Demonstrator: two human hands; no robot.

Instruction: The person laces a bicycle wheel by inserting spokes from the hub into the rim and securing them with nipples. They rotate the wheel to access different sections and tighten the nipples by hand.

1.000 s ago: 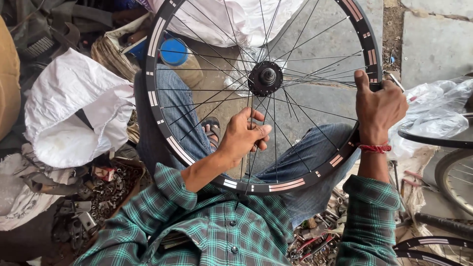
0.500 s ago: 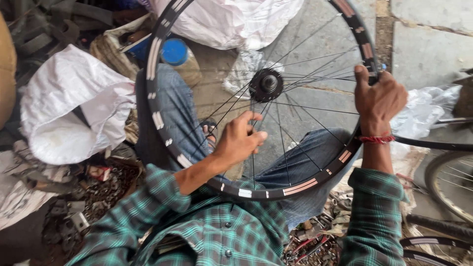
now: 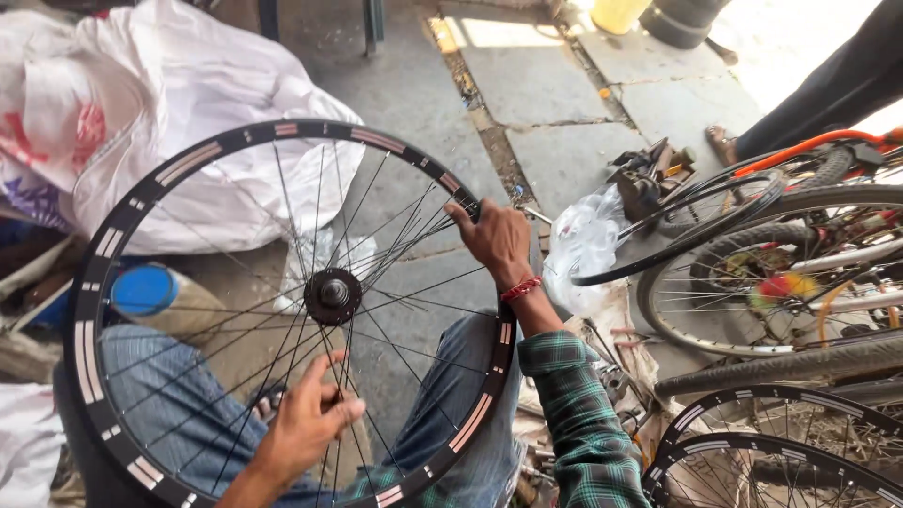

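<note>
Bicycle wheel (image 3: 103,282), black with pale marks on its rim, stands on the person's lap, over the blue-jeaned legs (image 3: 150,376). Right hand (image 3: 496,240) is closed on the rim at the far right side, fingers wrapped over it. Left hand (image 3: 310,419) is inside the wheel near the bottom, fingers pinched together on the thin spokes (image 3: 395,235), just below the dark hub (image 3: 333,295). Behind the wheel, on the left, lie big white sacks (image 3: 216,113) and a blue-lidded container (image 3: 146,290). On the right stand bicycles (image 3: 800,273) and other black rims (image 3: 781,442) on the concrete floor (image 3: 555,103).
</note>
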